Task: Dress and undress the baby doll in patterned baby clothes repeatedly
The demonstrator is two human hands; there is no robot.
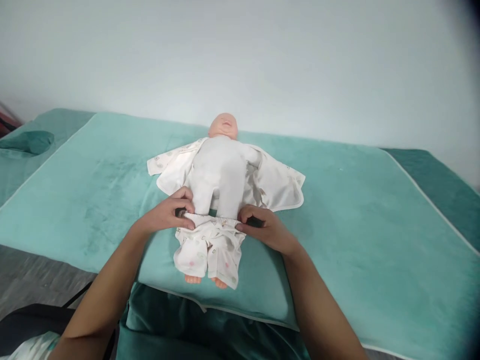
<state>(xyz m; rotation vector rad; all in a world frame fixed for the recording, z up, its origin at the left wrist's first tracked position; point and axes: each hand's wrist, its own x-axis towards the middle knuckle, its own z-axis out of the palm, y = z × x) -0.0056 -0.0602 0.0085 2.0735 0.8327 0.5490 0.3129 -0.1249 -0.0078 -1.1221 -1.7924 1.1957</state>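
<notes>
A baby doll [221, 167] with a soft white body lies on its back, head toward the wall. Small patterned white pants [209, 245] cover its lower legs, and the toes stick out at the cuffs. My left hand [170, 212] pinches the left end of the waistband between thumb and fingers. At the right end of the same waistband, my right hand [264, 225] has a like pinch. An opened white patterned jacket [279, 182] spreads out on both sides of the doll, its sleeves pointing outward.
The doll lies on a bed with a teal plush cover [356, 220] edged in pale piping. A face hole [28, 142] shows at the far left. Behind the bed rises a pale wall [240, 60]. Dark green cloth [202, 330] hangs at the near edge.
</notes>
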